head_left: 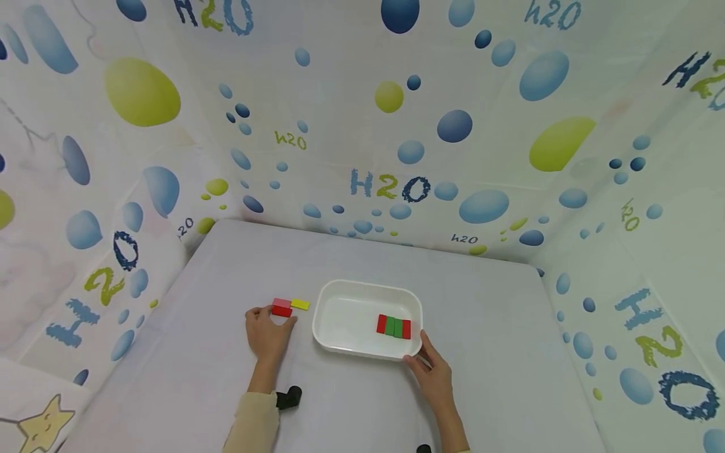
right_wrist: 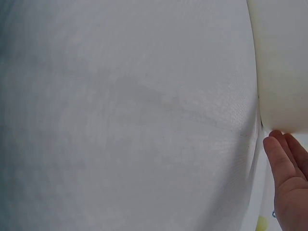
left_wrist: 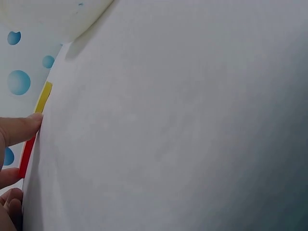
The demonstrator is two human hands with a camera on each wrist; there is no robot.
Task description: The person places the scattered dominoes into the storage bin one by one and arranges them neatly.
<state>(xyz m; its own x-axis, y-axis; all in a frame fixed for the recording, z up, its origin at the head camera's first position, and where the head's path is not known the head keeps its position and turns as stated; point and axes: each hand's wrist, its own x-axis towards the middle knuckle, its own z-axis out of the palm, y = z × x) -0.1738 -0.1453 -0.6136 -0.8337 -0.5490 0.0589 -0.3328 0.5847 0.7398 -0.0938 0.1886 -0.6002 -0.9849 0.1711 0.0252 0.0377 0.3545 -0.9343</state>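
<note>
At the left, my left hand (head_left: 269, 335) spans a small red block (head_left: 281, 311) on the table, thumb at one end and a finger at the other. In the left wrist view the same red block (left_wrist: 27, 156) shows between thumb and finger. A lighter red piece (head_left: 282, 302) lies right behind it, and a yellow block (head_left: 301, 304) lies to its right. My right hand (head_left: 435, 376) holds the near right corner of a white tray (head_left: 345, 343), thumb in front and fingers at the side. Inside, red and green blocks (head_left: 393, 326) form a row toward the right end.
A pale cloth covers the table (head_left: 498, 340). Curtains (head_left: 340, 113) printed with blue and green spots enclose the back and sides. A black strap piece (head_left: 289, 397) sits at the left wrist.
</note>
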